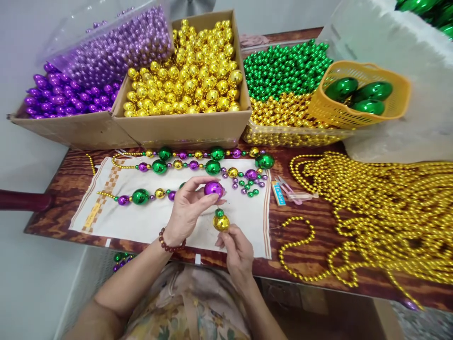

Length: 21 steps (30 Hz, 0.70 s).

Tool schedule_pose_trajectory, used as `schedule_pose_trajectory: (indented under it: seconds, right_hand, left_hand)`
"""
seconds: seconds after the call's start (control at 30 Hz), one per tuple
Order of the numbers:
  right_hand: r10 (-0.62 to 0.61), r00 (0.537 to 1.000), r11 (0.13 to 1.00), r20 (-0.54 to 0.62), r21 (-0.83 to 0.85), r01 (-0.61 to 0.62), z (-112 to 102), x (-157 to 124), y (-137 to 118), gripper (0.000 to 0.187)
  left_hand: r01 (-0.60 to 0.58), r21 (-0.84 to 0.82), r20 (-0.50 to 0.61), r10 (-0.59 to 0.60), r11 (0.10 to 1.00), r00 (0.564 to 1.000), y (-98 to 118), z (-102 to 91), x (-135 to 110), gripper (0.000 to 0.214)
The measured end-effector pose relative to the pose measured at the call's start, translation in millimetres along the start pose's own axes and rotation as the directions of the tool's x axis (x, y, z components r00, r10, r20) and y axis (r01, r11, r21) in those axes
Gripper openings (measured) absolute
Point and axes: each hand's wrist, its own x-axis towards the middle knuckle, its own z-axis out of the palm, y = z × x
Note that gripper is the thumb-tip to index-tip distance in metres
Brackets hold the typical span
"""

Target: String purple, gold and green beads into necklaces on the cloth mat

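Left hand: the left hand (186,208) hovers over the white cloth (152,222), thumb and fingers pinched around a purple ball (213,189) — the other fingers loosely curled, a beaded bracelet (169,243) at the wrist.
Right hand: the right hand (238,250) sits just below and to the right, fingertips closed narrowly under a gold ball (221,222); whether they grip the ball or a thread beneath it cannot be told.
Between the hands: a small green bead (219,213) rests on top of the gold ball, directly under the purple one — the three line up vertically above the cloth's near edge.
On the cloth: finished strands (198,163) of green, purple and gold balls lie in rows beyond the hands, with loose small beads (249,186) to the right.
Behind: cardboard boxes of purple balls (67,97) and gold balls (187,71) stand along the wooden table (307,255).
Right side: a heap of gold bead chains (389,212) spreads over the table, beside a yellow basket (357,97) holding large green balls.
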Motion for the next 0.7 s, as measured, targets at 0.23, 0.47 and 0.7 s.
schedule_pose_trajectory:
  seconds: [0.23, 0.47, 0.7]
  right_hand:
    - [-0.037, 0.999, 0.999, 0.032, 0.000, 0.037, -2.1, 2.8, -2.1, 0.023]
    - [-0.087, 0.995, 0.996, 0.057, -0.021, 0.089, -0.7, 2.5, 1.9, 0.023]
    - [-0.032, 0.997, 0.998, 0.065, 0.053, 0.029, -3.9, 3.7, 2.6, 0.024]
  left_hand:
    - [-0.197, 0.169, 0.000, 0.200, 0.966, 0.980, 0.5, 10.8, -11.6, 0.031]
    - [-0.254, 0.307, 0.098, 0.236, 0.917, 0.967, 0.7, 2.9, -12.9, 0.044]
    - [-0.118, 0.180, 0.140, 0.093, 0.977, 0.986, 5.3, 1.6, -17.7, 0.033]
